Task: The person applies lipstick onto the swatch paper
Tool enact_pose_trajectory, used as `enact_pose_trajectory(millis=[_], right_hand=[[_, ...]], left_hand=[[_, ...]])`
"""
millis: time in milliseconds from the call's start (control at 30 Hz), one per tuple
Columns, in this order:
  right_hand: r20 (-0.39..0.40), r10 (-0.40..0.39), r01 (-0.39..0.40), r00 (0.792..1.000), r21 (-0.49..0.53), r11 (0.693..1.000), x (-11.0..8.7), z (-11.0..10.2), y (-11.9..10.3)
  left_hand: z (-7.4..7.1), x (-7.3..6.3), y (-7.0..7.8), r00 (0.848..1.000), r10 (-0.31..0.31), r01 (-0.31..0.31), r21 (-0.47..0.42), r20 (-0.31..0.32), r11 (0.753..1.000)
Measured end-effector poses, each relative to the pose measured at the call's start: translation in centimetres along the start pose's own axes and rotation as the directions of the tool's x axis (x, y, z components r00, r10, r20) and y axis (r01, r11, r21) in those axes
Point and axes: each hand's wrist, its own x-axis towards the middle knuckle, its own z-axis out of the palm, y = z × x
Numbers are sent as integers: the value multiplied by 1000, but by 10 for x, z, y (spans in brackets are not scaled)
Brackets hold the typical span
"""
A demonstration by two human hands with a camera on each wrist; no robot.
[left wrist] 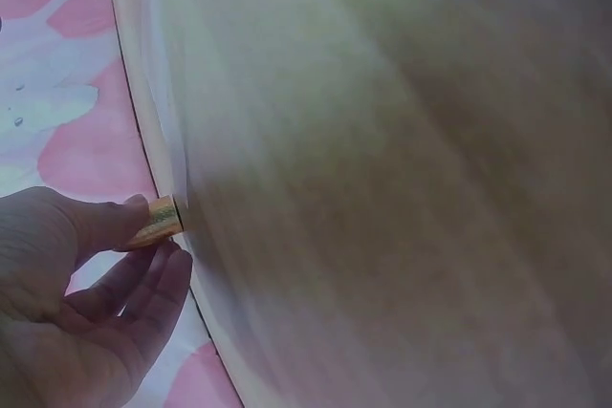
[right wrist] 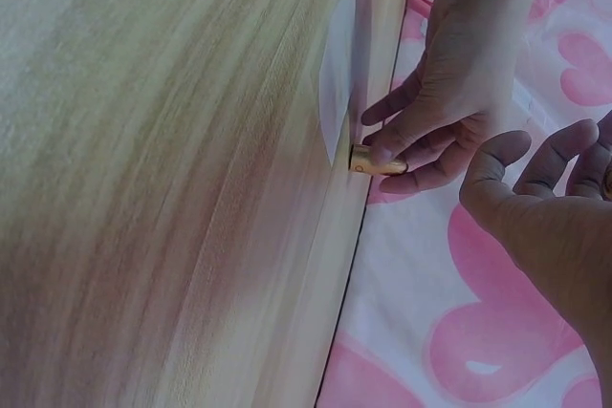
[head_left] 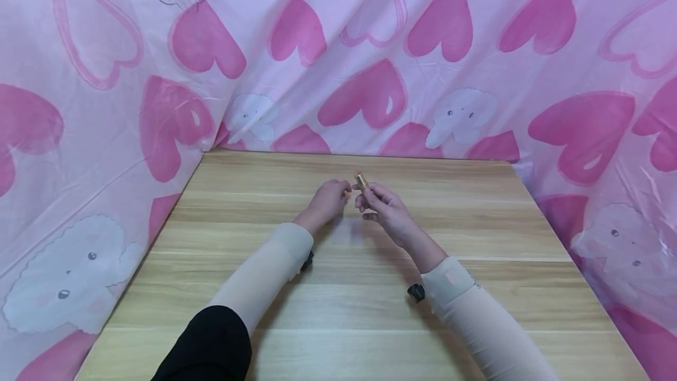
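Observation:
In the head view my right hand (head_left: 388,213) holds up a small gold lipstick tube (head_left: 361,180) between thumb and fingers, tilted to the left. Close beside it, my left hand (head_left: 327,201) pinches a short gold cap (left wrist: 156,224) between thumb and fingertips. The cap's dark end points away from that palm in the left wrist view. In the right wrist view the left hand (right wrist: 445,107) stands above with the gold cap (right wrist: 375,161). There the right hand (right wrist: 550,212) has bent fingers, and only a sliver of gold shows at the frame's edge. The two gold pieces are apart.
Both hands are over a wood-grain table (head_left: 338,310), nearer its far edge. A pink curtain (head_left: 296,93) with hearts and white cartoon animals surrounds the table at the back and sides. A small black device (head_left: 416,293) sits beneath the right wrist.

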Motion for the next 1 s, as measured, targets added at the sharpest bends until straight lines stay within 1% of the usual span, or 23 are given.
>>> enact_pose_trajectory(millis=[267,367,433,533,567,633,667,700,733,800,833,900,967,1000], right_hand=[[9,-13,13,1000,-7,1000,0,-1,0],[-3,-10,10,1000,-3,1000,0,-1,0],[-8,-9,9,1000,-4,1000,-1,-1,0],[-10,-10,10,1000,-5,1000,-1,-2,0],[-10,-10,10,1000,-5,1000,-1,-1,0],[-7,-12,12,1000,-7,1000,-2,-1,-1],[-8,-13,13,1000,-10,1000,-2,-1,-1],[-10,-14,14,1000,-19,1000,-2,-1,-1],[-15,-14,14,1000,-30,999,-2,-1,-1],[-28,-17,16,999,-60,998,-3,-1,-2],[-39,-18,15,999,-74,997,-3,-2,-2],[-55,-20,14,998,-102,995,-3,-3,-1],[-65,-21,13,998,-115,993,-4,-3,-2],[-68,-20,12,998,-117,993,-4,-3,-2]], left_hand=[[-5,-1,-1,1000,-18,18,-31,-13,999],[-9,-2,0,1000,-11,9,-60,-29,998],[-13,-4,3,999,-8,3,-103,-45,995],[-21,-7,9,996,-7,-9,-179,-87,984],[-25,-8,11,995,-15,-8,-217,-101,976],[-33,-11,16,991,-43,0,-321,-128,947],[-36,-12,18,988,-59,0,-383,-142,924],[-40,-14,20,985,-80,2,-454,-151,891],[-44,-15,22,982,-101,1,-537,-157,844],[-53,-19,26,977,-141,-7,-693,-157,721],[-56,-21,28,976,-156,-12,-752,-153,659],[-62,-25,31,977,-167,-22,-840,-133,542],[-67,-29,35,980,-166,-26,-897,-110,442],[-69,-30,37,982,-161,-27,-914,-101,406]])
